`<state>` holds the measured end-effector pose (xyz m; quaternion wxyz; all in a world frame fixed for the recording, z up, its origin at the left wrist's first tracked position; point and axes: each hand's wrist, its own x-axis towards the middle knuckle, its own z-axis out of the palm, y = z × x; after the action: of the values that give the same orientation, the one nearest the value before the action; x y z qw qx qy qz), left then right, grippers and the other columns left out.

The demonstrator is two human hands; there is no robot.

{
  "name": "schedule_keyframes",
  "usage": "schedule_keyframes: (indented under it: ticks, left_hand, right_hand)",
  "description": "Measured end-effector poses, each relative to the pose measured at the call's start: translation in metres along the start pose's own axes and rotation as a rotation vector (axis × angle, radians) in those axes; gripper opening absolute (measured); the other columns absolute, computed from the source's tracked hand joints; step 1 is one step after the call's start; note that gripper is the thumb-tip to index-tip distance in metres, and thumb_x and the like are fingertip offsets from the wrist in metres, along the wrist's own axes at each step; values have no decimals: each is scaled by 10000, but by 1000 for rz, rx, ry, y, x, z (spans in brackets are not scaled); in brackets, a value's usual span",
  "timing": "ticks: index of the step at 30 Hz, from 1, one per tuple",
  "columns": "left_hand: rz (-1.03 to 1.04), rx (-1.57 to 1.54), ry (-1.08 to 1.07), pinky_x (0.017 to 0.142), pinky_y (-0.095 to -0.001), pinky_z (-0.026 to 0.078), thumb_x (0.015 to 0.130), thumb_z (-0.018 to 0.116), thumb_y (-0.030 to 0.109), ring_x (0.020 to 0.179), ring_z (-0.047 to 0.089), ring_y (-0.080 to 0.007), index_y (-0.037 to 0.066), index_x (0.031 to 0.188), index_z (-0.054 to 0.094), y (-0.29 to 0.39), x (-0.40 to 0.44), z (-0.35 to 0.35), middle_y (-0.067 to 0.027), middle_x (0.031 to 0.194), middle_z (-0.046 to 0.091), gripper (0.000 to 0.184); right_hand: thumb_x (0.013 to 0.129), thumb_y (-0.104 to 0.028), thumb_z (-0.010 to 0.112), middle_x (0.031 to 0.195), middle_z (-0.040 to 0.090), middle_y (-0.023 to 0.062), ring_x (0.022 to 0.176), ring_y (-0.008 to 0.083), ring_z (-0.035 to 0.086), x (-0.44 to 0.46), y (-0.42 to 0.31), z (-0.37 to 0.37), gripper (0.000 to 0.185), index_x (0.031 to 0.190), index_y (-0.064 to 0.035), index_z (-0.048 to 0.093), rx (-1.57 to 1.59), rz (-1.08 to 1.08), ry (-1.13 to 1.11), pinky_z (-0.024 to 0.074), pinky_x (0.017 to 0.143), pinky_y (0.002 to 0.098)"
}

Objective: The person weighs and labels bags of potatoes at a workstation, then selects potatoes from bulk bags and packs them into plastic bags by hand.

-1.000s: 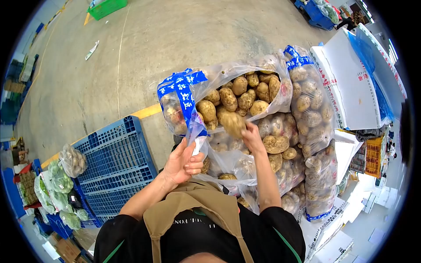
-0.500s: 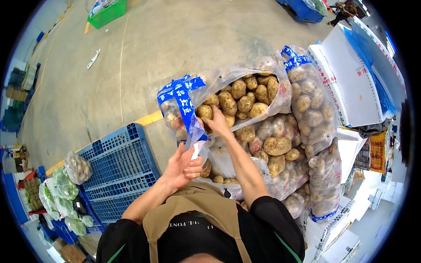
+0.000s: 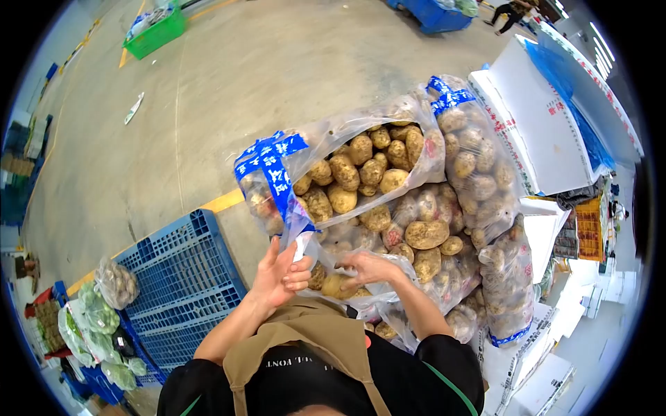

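My left hand [image 3: 281,274] is closed, with a whitish bunched edge of plastic [image 3: 302,245] at its fingers, beside the blue-taped end of a torn clear sack [image 3: 433,149]. Dirt-flecked potatoes [image 3: 343,170] show through the sack's wide opening. My right hand [image 3: 369,268] hangs over a clear plastic bag [image 3: 386,288] close to my apron. Its thumb and fingers are apart, just above a yellowish potato [image 3: 337,286] in that bag; whether they touch it is hard to see. More loose potatoes [image 3: 426,234] lie in the open sack below the torn one.
Full potato sacks [image 3: 485,173] are stacked to the right, beside white foam boxes [image 3: 538,118]. On the left lies a blue plastic pallet [image 3: 184,277], with bagged vegetables [image 3: 97,308] beyond it. A green crate [image 3: 154,33] and a blue bin [image 3: 437,12] stand farther off.
My right hand has drawn back from the potatoes in the torn sack to the bag near my apron, where a yellowish potato now shows below it. My left hand keeps its hold.
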<state>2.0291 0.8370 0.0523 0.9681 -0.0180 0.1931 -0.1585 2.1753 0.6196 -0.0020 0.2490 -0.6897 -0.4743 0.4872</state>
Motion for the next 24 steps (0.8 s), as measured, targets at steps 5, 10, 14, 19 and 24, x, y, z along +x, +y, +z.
schedule_keyframes:
  ticks: [5, 10, 14, 19, 24]
  left_hand:
    - [-14, 11, 13, 459, -185, 285, 837, 540, 590, 514, 321, -55, 189, 1364, 345, -1, -1, 0, 16, 697, 351, 690]
    - [4, 33, 30, 455, -183, 283, 830, 547, 596, 510, 320, -53, 179, 1364, 345, 0, -8, 2, 15, 691, 354, 706]
    - [14, 28, 21, 455, -179, 281, 833, 541, 596, 514, 318, -51, 178, 1367, 344, 1, -6, 0, 17, 695, 353, 706]
    - [16, 15, 18, 465, -177, 294, 845, 524, 593, 526, 321, -51, 178, 1358, 351, 2, 0, -1, 15, 704, 354, 682]
    - [-2, 35, 45, 468, -180, 305, 846, 522, 595, 526, 322, -50, 178, 1351, 351, 1, 8, 4, 16, 707, 356, 677]
  right_hand:
    - [750, -222, 670, 1194, 472, 271, 1173, 408, 413, 58, 71, -67, 645, 1265, 60, 403, -524, 167, 1093, 354, 974, 474]
    - [606, -168, 724, 1120, 504, 266, 1095, 390, 450, 99, 122, -118, 736, 1262, 5, 440, -708, 540, 768, 280, 982, 474]
    - [583, -214, 740, 1070, 545, 208, 1053, 366, 488, 76, 119, -107, 759, 1254, -15, 447, -661, 280, 947, 284, 1009, 494]
    - [568, -272, 790, 1179, 539, 209, 1154, 348, 492, -21, 23, -71, 797, 1250, -34, 455, 329, 29, 697, 387, 995, 448]
    - [687, -328, 738, 1187, 558, 193, 1144, 306, 518, -29, 6, -4, 702, 1255, -17, 468, -30, -35, 211, 429, 959, 402]
